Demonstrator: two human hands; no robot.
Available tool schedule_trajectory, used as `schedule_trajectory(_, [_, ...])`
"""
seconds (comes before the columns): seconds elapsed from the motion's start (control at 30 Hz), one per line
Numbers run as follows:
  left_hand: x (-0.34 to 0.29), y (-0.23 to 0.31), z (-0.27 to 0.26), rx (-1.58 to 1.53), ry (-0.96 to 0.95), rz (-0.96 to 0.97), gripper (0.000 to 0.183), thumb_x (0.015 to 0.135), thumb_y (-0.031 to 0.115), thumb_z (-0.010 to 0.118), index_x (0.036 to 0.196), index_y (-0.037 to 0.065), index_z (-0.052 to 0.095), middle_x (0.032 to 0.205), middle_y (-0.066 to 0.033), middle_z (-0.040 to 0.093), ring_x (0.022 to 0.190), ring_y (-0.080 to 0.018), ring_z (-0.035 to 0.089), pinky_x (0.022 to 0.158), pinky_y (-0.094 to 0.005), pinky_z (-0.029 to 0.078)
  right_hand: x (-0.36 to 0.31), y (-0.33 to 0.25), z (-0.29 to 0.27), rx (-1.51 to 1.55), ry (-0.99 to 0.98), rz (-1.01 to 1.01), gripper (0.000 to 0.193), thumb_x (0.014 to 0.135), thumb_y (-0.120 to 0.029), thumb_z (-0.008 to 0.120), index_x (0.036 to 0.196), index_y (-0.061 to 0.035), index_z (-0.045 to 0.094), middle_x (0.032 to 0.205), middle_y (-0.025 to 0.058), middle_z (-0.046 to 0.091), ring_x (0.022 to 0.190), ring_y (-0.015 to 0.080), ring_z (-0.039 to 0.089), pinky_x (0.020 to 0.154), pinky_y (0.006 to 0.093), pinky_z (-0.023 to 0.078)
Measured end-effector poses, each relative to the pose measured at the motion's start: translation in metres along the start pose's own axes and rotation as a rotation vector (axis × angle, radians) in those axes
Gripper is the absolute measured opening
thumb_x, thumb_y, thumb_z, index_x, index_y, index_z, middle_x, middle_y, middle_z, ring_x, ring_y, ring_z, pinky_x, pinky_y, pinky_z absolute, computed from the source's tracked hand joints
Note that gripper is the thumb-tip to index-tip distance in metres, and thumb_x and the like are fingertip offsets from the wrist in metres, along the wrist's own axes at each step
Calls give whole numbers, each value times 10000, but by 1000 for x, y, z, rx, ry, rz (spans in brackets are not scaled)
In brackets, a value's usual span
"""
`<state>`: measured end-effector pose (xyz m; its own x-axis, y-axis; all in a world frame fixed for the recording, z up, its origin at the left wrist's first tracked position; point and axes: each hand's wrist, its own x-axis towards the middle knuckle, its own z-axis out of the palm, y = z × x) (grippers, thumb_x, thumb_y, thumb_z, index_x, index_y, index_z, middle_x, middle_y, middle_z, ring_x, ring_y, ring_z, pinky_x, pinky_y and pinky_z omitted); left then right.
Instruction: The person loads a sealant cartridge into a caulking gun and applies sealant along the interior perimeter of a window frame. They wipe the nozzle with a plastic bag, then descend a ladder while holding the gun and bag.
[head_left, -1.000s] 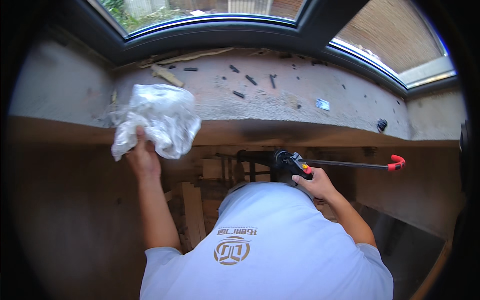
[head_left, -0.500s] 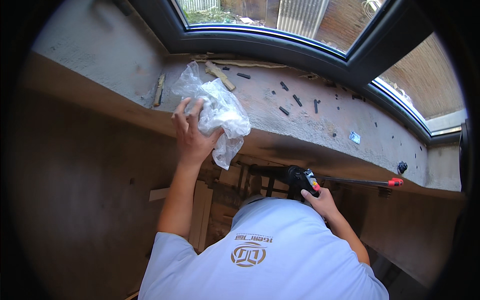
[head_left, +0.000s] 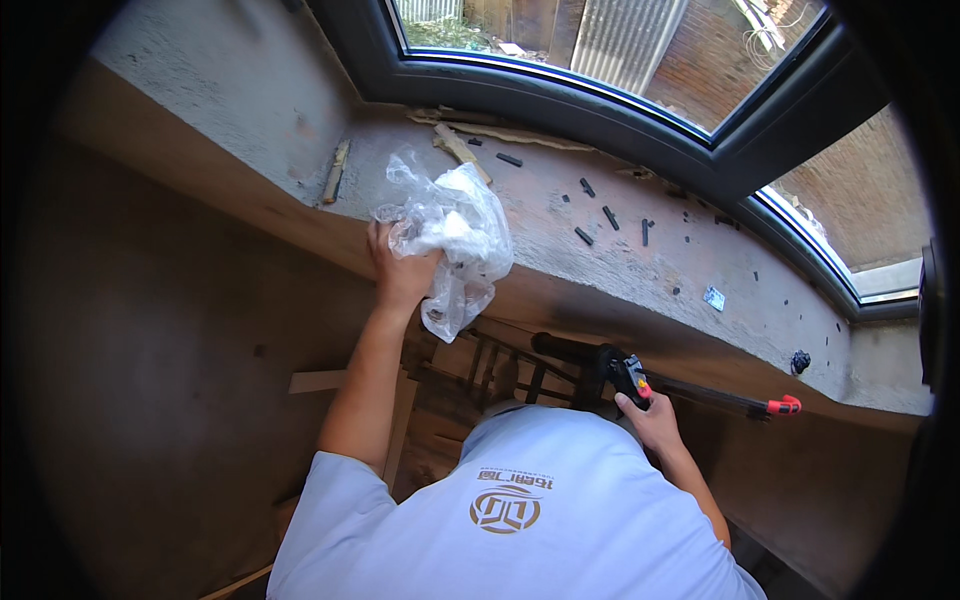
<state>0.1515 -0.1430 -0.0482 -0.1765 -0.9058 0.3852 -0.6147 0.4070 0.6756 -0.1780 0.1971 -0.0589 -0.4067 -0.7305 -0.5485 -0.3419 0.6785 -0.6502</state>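
My left hand [head_left: 402, 270] is closed on a crumpled clear plastic bag [head_left: 465, 225] at the front edge of the windowsill. Its fingertips disappear into the folds of the plastic. What the bag contains, if anything, cannot be made out. Lower and to the right, my right hand [head_left: 655, 422] is wrapped around the grip of a black caulking gun [head_left: 605, 370]. The gun's long rod points right and ends in a red hooked piece [head_left: 784, 405]. Its dark barrel points left, below the sill's edge.
On the rough concrete sill [head_left: 560, 225] lie several short black pieces [head_left: 610, 217], two wooden strips [head_left: 337, 172], a small blue-white packet [head_left: 714, 298] and a dark knob-like lump [head_left: 800, 362]. A dark grey window frame [head_left: 560, 100] rises behind. A wooden ladder-like frame [head_left: 500, 365] stands below.
My left fingers, spread over the bag before, have closed on it. The view has shifted slightly, and the caulking gun appears a little lower, its rod tilted further down to the right.
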Motion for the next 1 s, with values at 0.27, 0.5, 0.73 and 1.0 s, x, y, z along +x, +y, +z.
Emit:
schedule_trajectory(0.27, [-42,-19,-35,-627,-254,-57,530,925,325,723,1342,40,559,1300,-112,654,1072,-248,693,933,-389,580,29,-43,14,-243,-147,4,598,895,-575,733,1025,8,754,771,194,708,734,315,694,750,407,539])
schedule_trajectory(0.5, [-78,64,-62,-1601,-495,-822,772,950,522,670,1520,59,433,1442,-130,575,1264,-280,597,1089,-464,490,83,-98,82,-453,-374,-99,828,856,-777,615,918,36,755,822,236,723,850,392,727,809,480,550])
schedule_trajectory(0.73, [-101,78,-80,-1374,-508,-692,762,872,381,756,1493,42,473,1426,-128,586,1268,-263,590,1090,-457,484,122,-99,155,-370,-541,-387,648,786,-567,723,956,57,763,995,266,746,940,412,729,810,483,564])
schedule_trajectory(1.0, [-121,57,-98,-1107,-471,-628,783,784,221,854,1463,23,519,1408,-125,597,1273,-244,583,1092,-448,478,144,-95,214,-602,-764,-460,880,815,-791,643,1055,49,750,1097,279,724,1034,437,695,898,502,550])
